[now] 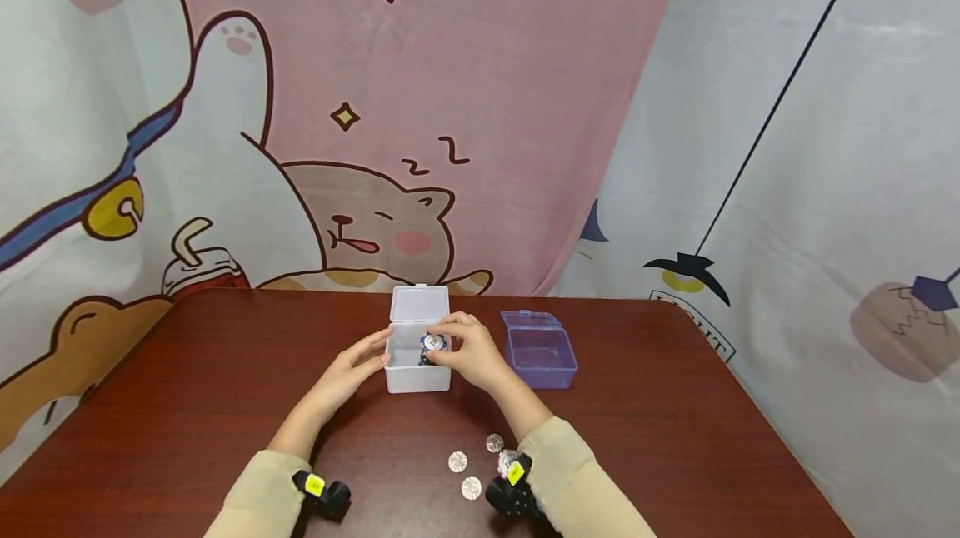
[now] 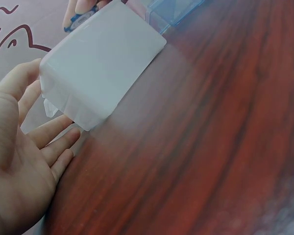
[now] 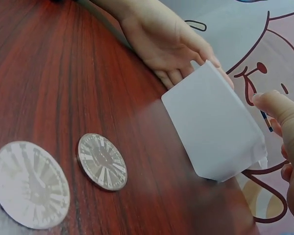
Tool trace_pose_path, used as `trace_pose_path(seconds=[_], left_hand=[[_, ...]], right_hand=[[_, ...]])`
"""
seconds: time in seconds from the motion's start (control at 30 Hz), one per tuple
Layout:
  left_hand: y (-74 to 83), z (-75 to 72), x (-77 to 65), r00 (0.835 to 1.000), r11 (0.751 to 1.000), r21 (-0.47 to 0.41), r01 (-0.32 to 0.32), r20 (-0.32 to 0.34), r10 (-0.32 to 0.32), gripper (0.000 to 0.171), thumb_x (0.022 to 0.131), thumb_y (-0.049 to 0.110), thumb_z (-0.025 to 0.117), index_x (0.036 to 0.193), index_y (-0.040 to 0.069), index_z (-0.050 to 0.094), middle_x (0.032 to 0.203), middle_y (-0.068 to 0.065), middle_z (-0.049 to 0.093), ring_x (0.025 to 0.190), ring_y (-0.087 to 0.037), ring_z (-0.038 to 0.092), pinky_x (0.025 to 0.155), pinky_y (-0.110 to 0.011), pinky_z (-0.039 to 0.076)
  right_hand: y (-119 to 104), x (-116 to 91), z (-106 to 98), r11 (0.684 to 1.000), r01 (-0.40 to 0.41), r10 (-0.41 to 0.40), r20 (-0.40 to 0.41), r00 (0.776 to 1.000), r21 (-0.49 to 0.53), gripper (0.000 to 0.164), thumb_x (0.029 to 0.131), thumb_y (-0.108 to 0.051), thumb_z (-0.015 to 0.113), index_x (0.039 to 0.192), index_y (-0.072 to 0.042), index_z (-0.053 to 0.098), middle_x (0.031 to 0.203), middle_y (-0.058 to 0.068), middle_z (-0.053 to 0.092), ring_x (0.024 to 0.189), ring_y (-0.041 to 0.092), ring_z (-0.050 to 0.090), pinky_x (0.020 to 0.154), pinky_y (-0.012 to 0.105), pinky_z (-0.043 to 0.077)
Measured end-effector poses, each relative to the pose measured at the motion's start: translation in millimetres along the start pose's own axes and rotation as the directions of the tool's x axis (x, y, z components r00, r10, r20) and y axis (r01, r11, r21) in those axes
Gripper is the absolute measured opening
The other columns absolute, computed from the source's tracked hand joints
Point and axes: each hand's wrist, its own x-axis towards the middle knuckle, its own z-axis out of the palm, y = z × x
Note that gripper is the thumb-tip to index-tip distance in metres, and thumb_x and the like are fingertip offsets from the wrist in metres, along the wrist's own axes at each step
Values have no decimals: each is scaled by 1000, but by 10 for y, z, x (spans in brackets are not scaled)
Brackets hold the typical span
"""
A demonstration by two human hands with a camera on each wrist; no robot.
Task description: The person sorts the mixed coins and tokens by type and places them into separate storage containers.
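A white plastic box [image 1: 418,380] stands on the table with its lid tipped back. My right hand [image 1: 471,351] pinches a blue-and-white poker chip [image 1: 432,343] between thumb and fingers over the box's opening. Below that chip, something dark shows inside, too small to make out. On the box's left side rest the fingertips of my left hand [image 1: 348,367], the fingers fairly straight. From the left wrist view, the left palm [image 2: 19,161] faces the box wall. The right wrist view shows the chip [image 3: 266,121] edge-on beyond the box.
A see-through purple box [image 1: 542,376] with a raised lid stands to the right of the white one. Several silvery coins [image 1: 471,488] lie near the front, beside a pale chip [image 1: 507,461] partly covered by the right wrist camera. A printed cloth [image 1: 525,146] hangs behind the table.
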Motion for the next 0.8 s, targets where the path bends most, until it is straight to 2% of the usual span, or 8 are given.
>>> trace_pose_path(seconds=[0.27, 0.57, 0.8], left_hand=[[-16, -2, 7, 1000, 1000, -8, -16, 1, 16, 51, 98, 12, 55, 145, 3, 39, 142, -26, 41, 128, -39, 41, 101, -54, 32], [-17, -4, 8, 1000, 1000, -6, -8, 2, 8, 51, 98, 14, 55, 145, 6, 40, 143, -24, 41, 128, -38, 41, 101, -54, 33], [-13, -7, -5, 1000, 1000, -8, -12, 4, 12, 52, 98, 16, 56, 146, 5, 39, 143, -25, 41, 128, -39, 41, 102, -54, 32]], right_hand=[[55, 26, 82, 997, -69, 69, 1, 998, 21, 35, 74, -7, 82, 107, 0, 72, 101, 7, 63, 84, 20, 50, 66, 24, 44], [82, 54, 116, 992, -127, 127, 3, 992, 3, 33, 74, -7, 81, 106, 0, 73, 101, 9, 64, 84, 20, 51, 66, 25, 44], [58, 67, 122, 982, -178, 180, 27, 983, -66, 35, 75, -10, 81, 108, -3, 73, 104, 8, 64, 89, 19, 52, 71, 26, 44]])
